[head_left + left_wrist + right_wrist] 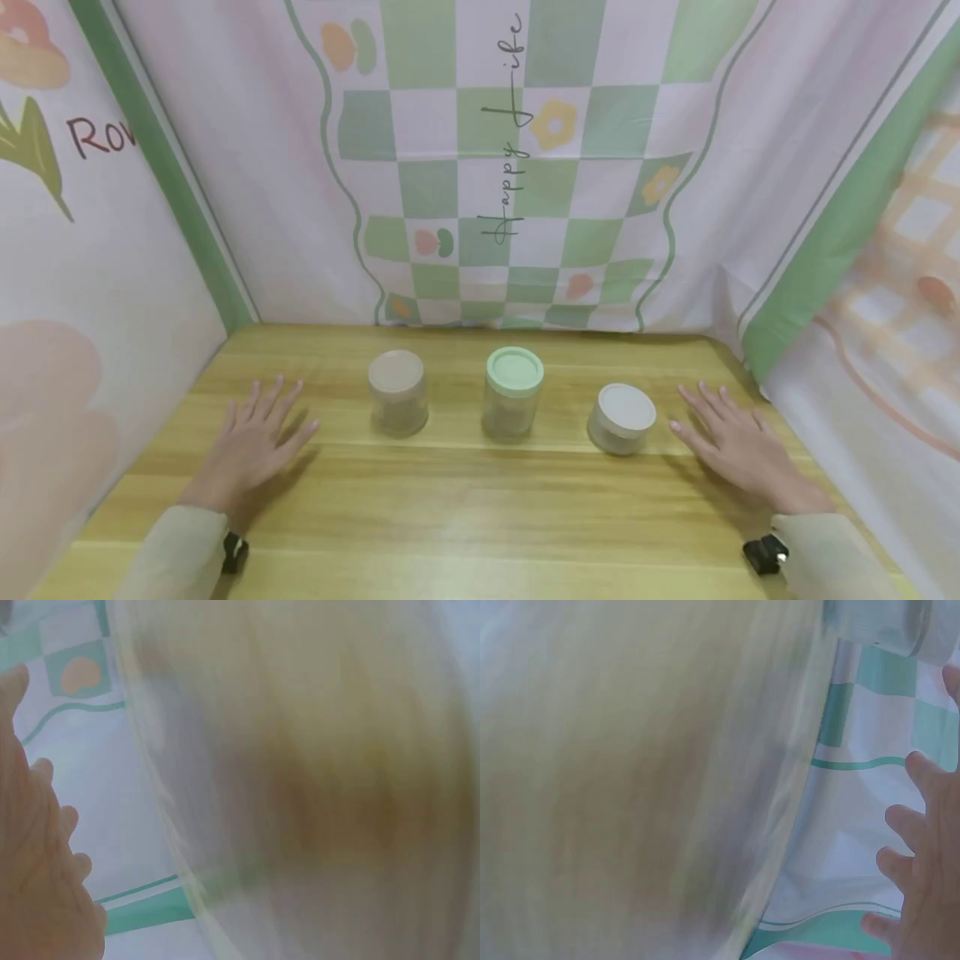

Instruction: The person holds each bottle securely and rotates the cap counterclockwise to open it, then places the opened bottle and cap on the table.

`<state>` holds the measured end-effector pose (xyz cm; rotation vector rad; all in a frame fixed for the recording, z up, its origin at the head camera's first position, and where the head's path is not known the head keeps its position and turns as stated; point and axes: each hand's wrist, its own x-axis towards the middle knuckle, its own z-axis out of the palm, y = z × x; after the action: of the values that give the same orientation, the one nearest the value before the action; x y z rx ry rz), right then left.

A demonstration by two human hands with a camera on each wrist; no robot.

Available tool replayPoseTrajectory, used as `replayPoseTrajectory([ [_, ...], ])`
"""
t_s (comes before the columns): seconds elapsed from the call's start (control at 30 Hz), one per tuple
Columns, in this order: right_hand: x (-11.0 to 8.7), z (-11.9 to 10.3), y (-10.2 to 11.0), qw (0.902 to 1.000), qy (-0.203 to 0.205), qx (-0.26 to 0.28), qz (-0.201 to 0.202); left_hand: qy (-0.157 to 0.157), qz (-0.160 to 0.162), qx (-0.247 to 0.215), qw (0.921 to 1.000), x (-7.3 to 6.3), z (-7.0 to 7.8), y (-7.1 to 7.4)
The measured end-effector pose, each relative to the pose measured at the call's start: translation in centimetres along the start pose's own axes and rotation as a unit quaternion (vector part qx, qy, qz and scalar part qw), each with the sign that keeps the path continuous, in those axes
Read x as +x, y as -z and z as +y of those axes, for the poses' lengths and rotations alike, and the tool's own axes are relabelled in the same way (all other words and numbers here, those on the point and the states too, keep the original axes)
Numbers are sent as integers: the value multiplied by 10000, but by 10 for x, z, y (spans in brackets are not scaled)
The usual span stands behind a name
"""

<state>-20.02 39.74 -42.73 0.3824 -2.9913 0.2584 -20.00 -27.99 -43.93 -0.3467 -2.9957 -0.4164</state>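
Three clear jars with lids stand upright in a row on the wooden table. The left jar (398,393) has a beige-pink lid, and the tall middle jar (513,392) a light green one. A shorter jar (622,419) with a white lid is on the right; part of it shows at the top of the right wrist view. My left hand (251,446) lies palm down with fingers spread, left of the beige-lidded jar and apart from it. Palm down too, my right hand (738,442) has its thumb and fingers spread just right of the white-lidded jar. Neither hand holds anything.
The wooden table (465,517) reaches back to a hanging curtain (495,183) with green checks and lettering. Printed cloth (90,275) closes the left side, and another cloth (870,333) the right. A small black device (765,554) is at each wrist.
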Motion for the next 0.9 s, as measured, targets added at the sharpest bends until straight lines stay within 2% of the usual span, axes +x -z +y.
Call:
replayPoseTrajectory([
  [0.27, 4, -1, 3, 9985, 188, 371, 348, -144, 92, -320, 9993, 5, 5, -1],
  [0.47, 8, -5, 6, 9948, 418, 736, 569, -118, 197, -1040, 9943, 9, 9, -3],
  [0.63, 11, -14, 12, 9941, 461, 729, 658, -4, 216, -1877, 9820, 12, 13, -4],
  [0.73, 13, -21, 17, 9939, 525, 679, 692, 186, 45, -2446, 9694, 13, 19, -4],
  [0.83, 16, -28, 21, 9933, 595, 704, 697, 273, -112, -2801, 9595, 14, 25, -5],
  [0.9, 18, -32, 23, 9929, 638, 697, 717, 269, -190, -2924, 9557, 16, 29, -6],
])
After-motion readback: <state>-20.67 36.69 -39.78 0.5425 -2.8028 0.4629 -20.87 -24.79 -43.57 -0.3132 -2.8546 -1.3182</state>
